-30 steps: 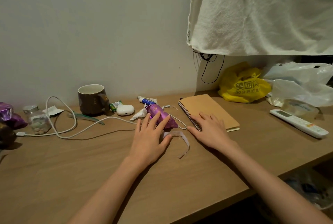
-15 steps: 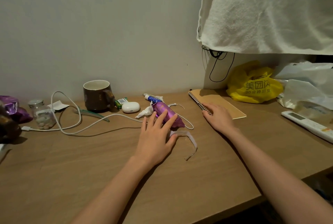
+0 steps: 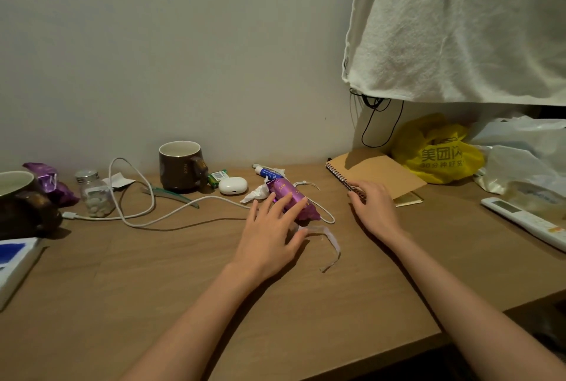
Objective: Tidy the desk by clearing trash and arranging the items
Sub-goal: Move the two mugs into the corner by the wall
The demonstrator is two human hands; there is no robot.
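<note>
Wrapper (image 3: pixel 292 201), purple foil, mid-desk, lying slantwise over a white cable (image 3: pixel 144 215) that loops left toward a jar (image 3: pixel 93 193). Crumpled tissue (image 3: pixel 255 193) touching its far-left end; small blue-white tube (image 3: pixel 266 170) just beyond. Paper strip (image 3: pixel 329 246) curling off the near-right side. Earbud case (image 3: pixel 232 186) and green pack (image 3: pixel 217 177) just left of the tissue, brown mug (image 3: pixel 180 166) beside them, teal clip (image 3: pixel 171 195) near the mug's foot. Second purple wrapper (image 3: pixel 49 181) far left, by another mug (image 3: pixel 18 196) at the frame edge. Blue-white book (image 3: pixel 15 261) at near left.

Left hand (image 3: pixel 268 236) flat, fingers spread, fingertips (image 3: pixel 301 203) resting on top of the wrapper, thumb down near the strip; not closed round it, nothing gripped.

Right hand (image 3: pixel 375 210) palm-down on the near-left corner of a kraft notebook (image 3: pixel 376 173), fingers curled over the spiral edge; cannot tell whether pinching or only pressing. Notebook lying flat, well right of the wrapper.

Right side: yellow bag (image 3: pixel 438 150) behind the notebook, clear bags (image 3: pixel 526 160) further right, remote (image 3: pixel 526 221) near them. White towel (image 3: pixel 459 25) hanging overhead. Desk (image 3: pixel 183 288) bare along the near edge.
</note>
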